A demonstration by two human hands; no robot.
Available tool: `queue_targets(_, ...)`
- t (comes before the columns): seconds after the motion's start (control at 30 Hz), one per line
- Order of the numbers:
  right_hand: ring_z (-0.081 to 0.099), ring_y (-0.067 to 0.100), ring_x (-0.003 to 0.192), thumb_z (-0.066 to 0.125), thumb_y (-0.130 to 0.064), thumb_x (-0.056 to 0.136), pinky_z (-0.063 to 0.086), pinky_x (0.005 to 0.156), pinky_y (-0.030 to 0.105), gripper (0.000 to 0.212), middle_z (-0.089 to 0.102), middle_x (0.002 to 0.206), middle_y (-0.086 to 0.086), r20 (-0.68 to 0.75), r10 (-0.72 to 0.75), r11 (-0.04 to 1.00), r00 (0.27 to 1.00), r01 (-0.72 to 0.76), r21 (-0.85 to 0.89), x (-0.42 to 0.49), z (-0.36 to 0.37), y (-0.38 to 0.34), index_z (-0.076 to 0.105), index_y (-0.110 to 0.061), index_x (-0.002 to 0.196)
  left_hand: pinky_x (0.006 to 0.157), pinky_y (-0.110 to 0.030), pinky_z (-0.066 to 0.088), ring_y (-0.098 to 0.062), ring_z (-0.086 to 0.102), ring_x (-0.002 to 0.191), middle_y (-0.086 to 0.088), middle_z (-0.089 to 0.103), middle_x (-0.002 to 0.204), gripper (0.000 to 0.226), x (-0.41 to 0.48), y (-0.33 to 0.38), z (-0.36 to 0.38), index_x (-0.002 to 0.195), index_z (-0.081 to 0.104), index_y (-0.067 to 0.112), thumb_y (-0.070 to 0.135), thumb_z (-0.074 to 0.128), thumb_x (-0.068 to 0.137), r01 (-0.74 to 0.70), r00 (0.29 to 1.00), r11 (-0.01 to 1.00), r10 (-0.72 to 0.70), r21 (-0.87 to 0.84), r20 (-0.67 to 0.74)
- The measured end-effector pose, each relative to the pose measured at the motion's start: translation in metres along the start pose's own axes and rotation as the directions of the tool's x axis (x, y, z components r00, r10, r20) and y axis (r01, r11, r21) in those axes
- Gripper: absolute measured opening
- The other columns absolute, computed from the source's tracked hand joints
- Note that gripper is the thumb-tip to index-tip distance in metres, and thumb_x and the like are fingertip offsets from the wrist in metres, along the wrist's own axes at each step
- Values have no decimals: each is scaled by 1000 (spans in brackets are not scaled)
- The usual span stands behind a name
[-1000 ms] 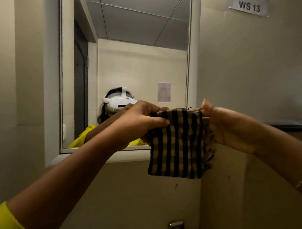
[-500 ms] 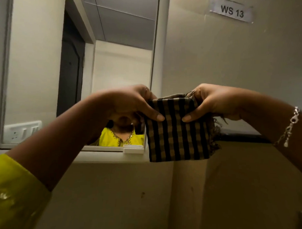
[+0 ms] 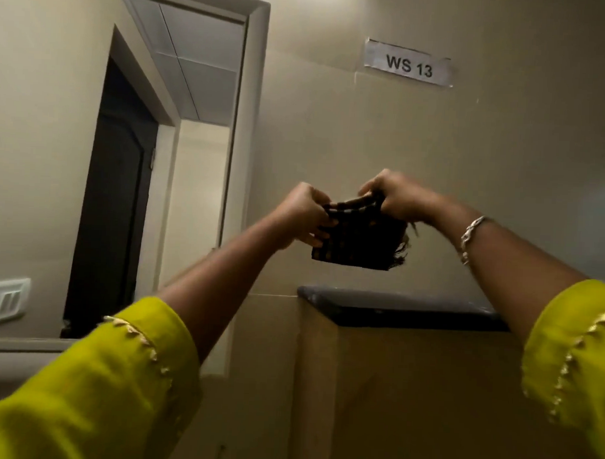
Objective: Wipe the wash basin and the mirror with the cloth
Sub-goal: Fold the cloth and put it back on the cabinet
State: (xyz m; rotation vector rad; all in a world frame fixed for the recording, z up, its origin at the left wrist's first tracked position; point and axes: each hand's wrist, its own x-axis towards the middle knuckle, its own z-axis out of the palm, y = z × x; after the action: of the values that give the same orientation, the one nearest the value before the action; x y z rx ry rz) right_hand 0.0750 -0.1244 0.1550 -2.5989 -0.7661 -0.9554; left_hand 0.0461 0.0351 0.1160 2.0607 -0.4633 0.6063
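Held farther out and higher than half a second ago, striped cloth now bunched smaller and blurred, clear of the mirror and in front of the bare wall under the "WS 13" label. Pinched at its left top edge by the left hand, fingers curled over the fabric; gripped at the right top corner by the right hand, closed tight. Hanging below both grips, frayed fringe to the right, above the dark-topped ledge. Silver bracelet on the right wrist; yellow sleeves nearest.
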Motion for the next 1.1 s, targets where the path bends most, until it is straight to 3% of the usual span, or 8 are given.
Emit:
queue_targets(0.13,55,22,88,52,6,80,34,68,24,39,65,110,10,-187,-86,982,979,52,-180,-2,42,30,65,-18,109,75,-29,51,-19,57,81,-12,61,88,19,16,-31,30,98,64,2,-4,53,83,-80,991,981,97,175,-92)
queue_targets(0.33,57,25,94,51,11,78,39,70,25,40,65,107,10,-35,-100,988,994,95,-122,-25,71,61,67,-15,103,91,-39,50,-27,61,97,-19,66,105,22,1,-55,50,104,65,1,1,57,83,-149,987,943,158,299,-7)
queue_targets(0.57,56,16,78,51,17,78,43,59,20,41,60,89,2,157,-118,985,981,95,147,-45,49,72,62,-22,85,80,-40,54,-29,64,90,-13,69,104,23,-20,-35,58,105,67,12,16,58,84,-269,952,822,305,502,12)
queue_targets(0.73,56,17,85,51,11,78,48,73,28,40,57,89,-8,319,-179,979,931,135,155,-61,44,70,65,-24,91,83,-40,54,-24,63,93,-11,68,108,24,-32,-30,55,109,64,11,14,56,86,-291,956,765,248,575,154)
queue_targets(0.83,58,20,89,50,-9,72,48,77,33,34,62,95,1,375,-173,970,911,92,225,-68,37,68,67,-19,100,85,-40,52,-25,61,95,-12,67,107,24,-36,-28,53,108,64,7,12,54,87,-293,956,765,221,574,193)
queue_targets(0.93,60,11,86,52,-34,72,47,74,23,33,65,99,3,466,-164,957,869,25,290,-73,34,66,66,-23,100,82,-46,51,-28,60,90,-14,68,100,23,-40,-26,51,104,66,7,17,53,87,-302,951,751,195,587,240)
queue_targets(1.03,60,12,96,49,-57,81,46,87,27,42,65,101,-3,428,-125,944,895,-26,329,-76,38,67,66,-23,100,82,-48,51,-26,60,89,-11,69,100,38,-42,-27,48,103,67,10,40,52,86,-288,948,769,143,571,286)
queue_targets(1.1,59,9,91,43,-48,88,46,83,24,37,64,95,-5,372,-107,943,922,-25,333,-78,42,64,65,-21,98,81,-48,52,-27,62,89,-12,69,101,66,-45,-27,48,102,68,11,65,42,74,-290,944,776,137,560,298)
